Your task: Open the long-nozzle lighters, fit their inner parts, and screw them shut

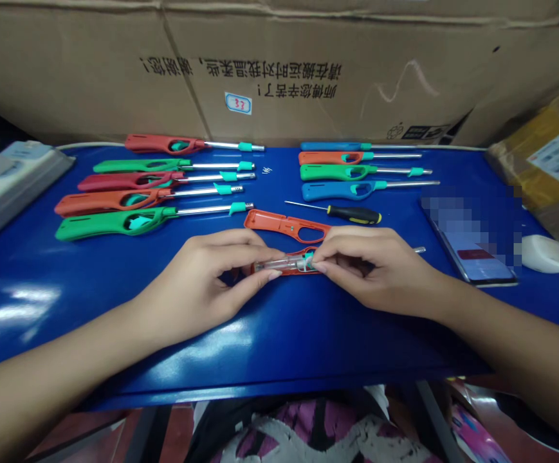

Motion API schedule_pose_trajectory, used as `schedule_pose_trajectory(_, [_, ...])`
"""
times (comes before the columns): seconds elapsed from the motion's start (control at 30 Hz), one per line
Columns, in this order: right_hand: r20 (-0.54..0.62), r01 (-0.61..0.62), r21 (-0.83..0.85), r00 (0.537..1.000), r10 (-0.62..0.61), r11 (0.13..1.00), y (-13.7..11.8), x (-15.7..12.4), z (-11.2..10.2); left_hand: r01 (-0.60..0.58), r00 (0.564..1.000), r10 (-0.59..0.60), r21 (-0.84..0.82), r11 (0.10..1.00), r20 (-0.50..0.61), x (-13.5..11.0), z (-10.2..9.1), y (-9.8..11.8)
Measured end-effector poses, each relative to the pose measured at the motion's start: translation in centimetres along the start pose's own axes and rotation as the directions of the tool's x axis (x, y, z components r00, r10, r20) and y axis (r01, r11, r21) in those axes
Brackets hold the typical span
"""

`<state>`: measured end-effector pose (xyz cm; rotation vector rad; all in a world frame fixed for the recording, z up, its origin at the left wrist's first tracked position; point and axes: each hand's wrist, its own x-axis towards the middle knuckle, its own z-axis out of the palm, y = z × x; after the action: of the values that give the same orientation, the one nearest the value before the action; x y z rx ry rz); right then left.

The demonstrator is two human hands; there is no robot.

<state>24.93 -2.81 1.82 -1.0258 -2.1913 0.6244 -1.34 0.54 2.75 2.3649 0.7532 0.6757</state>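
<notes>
the left hand (197,283) and the right hand (375,270) pinch with closed fingers (272,275) a clear fuel tank (279,263) of long lighter, just over its opened orange plastic shell (286,225) on the blue bench (269,347).

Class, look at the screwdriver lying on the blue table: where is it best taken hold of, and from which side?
Probably by its black-and-yellow handle, coming from above: the handle is the screwdriver's thickest part, and it lies flat on the blue table, thin shaft pointing left.
</notes>
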Motion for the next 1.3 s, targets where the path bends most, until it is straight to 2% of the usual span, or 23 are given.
schedule_pose_trajectory(0.53, [-0.055,-0.057,0.067,0.997,0.061,0.996,-0.1,0.4,0.0,0.058,0.996,-0.060,-0.035,0.998,-0.062,0.1,0.4,0.2])
schedule_pose_trajectory(0.8, [-0.064,-0.135,0.132,0.987,0.145,0.982,-0.4,0.5,-0.1,0.152,0.981,-0.167,-0.145,0.978,-0.094,0.2,0.9,0.4])
schedule_pose_trajectory(1.07, [-0.076,-0.203,0.154,0.973,0.217,0.967,-0.6,0.6,-0.2,0.317,0.941,-0.337,-0.315,0.894,-0.010,0.4,1.2,0.5])
schedule_pose_trajectory(1.3, [-0.082,-0.231,0.178,0.965,0.248,0.956,-0.7,0.6,-0.3,0.344,0.933,-0.359,-0.312,0.886,0.011,0.4,0.9,0.2])
